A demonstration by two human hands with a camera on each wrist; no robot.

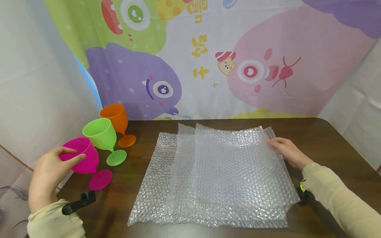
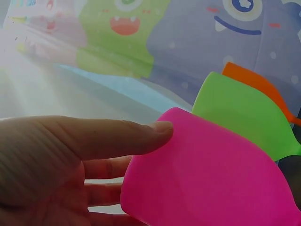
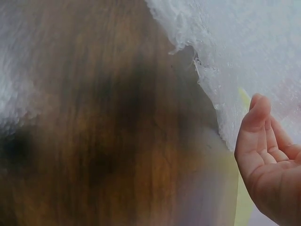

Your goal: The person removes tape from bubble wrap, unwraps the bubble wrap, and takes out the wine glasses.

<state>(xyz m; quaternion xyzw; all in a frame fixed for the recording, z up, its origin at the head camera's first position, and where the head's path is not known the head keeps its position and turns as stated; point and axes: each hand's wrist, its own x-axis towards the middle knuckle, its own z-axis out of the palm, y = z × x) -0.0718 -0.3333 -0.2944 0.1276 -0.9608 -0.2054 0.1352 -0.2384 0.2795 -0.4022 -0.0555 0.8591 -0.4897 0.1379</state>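
Note:
In the head view, my left hand (image 1: 49,172) grips the bowl of a pink plastic goblet (image 1: 89,160) near its rim, at the table's left side. The left wrist view has the thumb (image 2: 141,136) laid along the pink bowl, with the other fingers partly hidden behind it. Sheets of bubble wrap (image 1: 229,168) lie overlapped across the middle of the table. At their upper right edge my right hand (image 1: 290,152) pinches the bubble wrap between thumb and fingers. The right wrist view shows the ragged sheet edge (image 3: 207,84) close by these fingertips.
Behind the pink goblet stand a green goblet (image 1: 101,135) and an orange goblet (image 1: 117,119), in a slanting row. The dark wooden table (image 1: 312,138) meets a cartoon-printed curtain (image 1: 208,96) at the back. Pale cloth (image 1: 32,82) hangs along the left side.

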